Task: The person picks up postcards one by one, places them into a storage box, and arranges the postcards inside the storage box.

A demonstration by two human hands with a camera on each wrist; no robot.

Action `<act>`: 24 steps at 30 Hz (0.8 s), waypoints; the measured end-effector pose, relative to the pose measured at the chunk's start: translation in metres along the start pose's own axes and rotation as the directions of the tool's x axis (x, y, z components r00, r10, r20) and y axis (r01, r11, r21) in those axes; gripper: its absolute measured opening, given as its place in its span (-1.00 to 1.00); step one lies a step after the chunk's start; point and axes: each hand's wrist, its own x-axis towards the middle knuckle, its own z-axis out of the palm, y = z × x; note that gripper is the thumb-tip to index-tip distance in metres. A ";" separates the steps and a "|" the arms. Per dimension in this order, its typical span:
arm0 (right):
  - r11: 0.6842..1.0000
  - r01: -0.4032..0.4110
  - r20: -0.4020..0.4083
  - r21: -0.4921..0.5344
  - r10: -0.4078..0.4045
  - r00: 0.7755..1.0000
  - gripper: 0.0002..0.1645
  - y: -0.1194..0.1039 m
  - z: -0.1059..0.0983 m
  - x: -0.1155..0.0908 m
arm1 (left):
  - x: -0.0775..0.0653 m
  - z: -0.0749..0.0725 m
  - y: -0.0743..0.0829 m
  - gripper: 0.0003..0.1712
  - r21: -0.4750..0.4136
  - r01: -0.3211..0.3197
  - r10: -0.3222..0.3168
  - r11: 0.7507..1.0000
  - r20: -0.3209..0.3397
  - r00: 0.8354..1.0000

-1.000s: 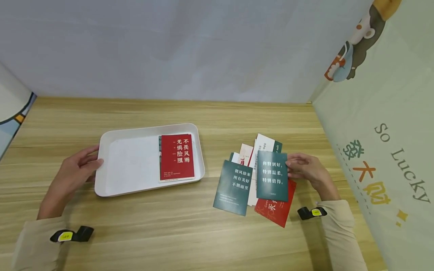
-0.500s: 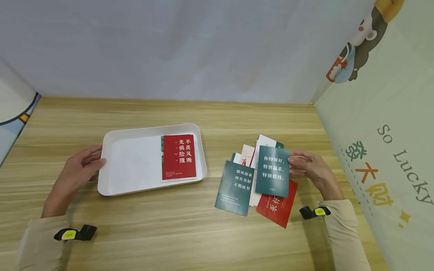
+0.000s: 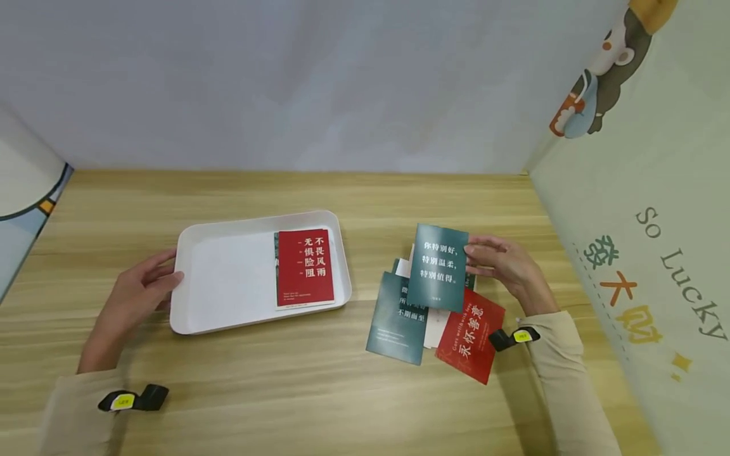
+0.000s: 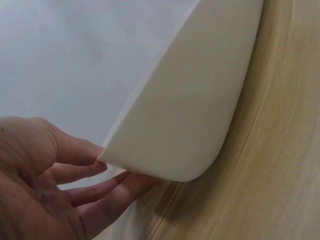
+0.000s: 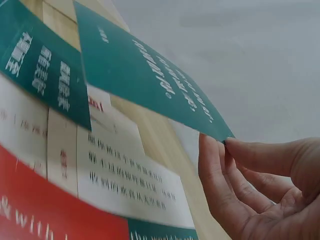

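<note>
My right hand (image 3: 507,269) pinches a green card (image 3: 436,266) with white lettering by its right edge, between thumb and fingers. In the right wrist view that green card (image 5: 150,75) is raised over a loose pile of cards. Below it lie another green card (image 3: 396,332), a red card (image 3: 472,342) and several white ones, partly hidden. My left hand (image 3: 139,285) grips the left end of a white tray (image 3: 228,316); the left wrist view shows the thumb at the tray's rim (image 4: 145,90) and fingers under it. A red card (image 3: 305,266) tops a small stack in the tray's right part.
The tray and pile stand on a wood-grain table (image 3: 274,392). A grey-white cloth wall (image 3: 296,82) rises behind the table, and a printed green wall (image 3: 673,158) borders the right side.
My right hand has lifted the green card and carried it left and away from me, uncovering more of the red card below. My left hand stays on the tray.
</note>
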 end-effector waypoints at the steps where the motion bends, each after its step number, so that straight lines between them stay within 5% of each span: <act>1: 1.000 -0.002 0.003 -0.003 0.002 1.000 -0.79 -0.002 0.003 0.002 | -0.001 0.002 -0.001 -0.26 -0.006 0.001 -0.001 1.000 0.000 1.000; 16: 0.997 0.012 0.040 0.073 -0.015 0.999 -0.82 -0.024 0.069 0.029 | 0.003 0.011 0.007 -0.29 -0.065 -0.020 0.020 0.998 -0.002 1.000; 24: 0.995 0.023 0.091 0.097 -0.032 0.995 -0.54 -0.024 0.109 0.046 | -0.002 0.002 0.005 -0.29 -0.057 0.004 -0.005 0.998 -0.016 1.000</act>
